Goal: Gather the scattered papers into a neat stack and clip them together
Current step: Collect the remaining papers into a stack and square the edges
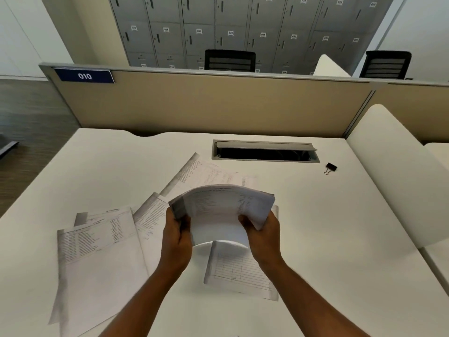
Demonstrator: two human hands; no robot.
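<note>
Both forearms come up from the bottom edge of the head view, and each hand holds one side of a bundle (222, 210) of papers above the desk (340, 239). On the left side of the bundle the left hand (176, 235) has its fingers curled around the edge. From the right side the right hand (261, 233) grips it, with the thumb on top of the sheets. Between the hands the bundle bends upward and its far edges are fanned, so it is not yet squared.

Part of the gathering seems done, but much is left. Just under the bundle one sheet (239, 268) with a table lies flat on the desk. At the left lies a pile (97, 242) of some overlapping sheets, and more sheets (206, 173) lie behind the bundle, toward the cable slot (264, 152). The exact number I cannot tell, because the picture is blurred.

Near the slot's right end lies the clip (331, 168), well apart from the papers and from both hands. I judge that the clipping step is not yet begun; first the loose sheets must join the bundle and the edges must be aligned
</note>
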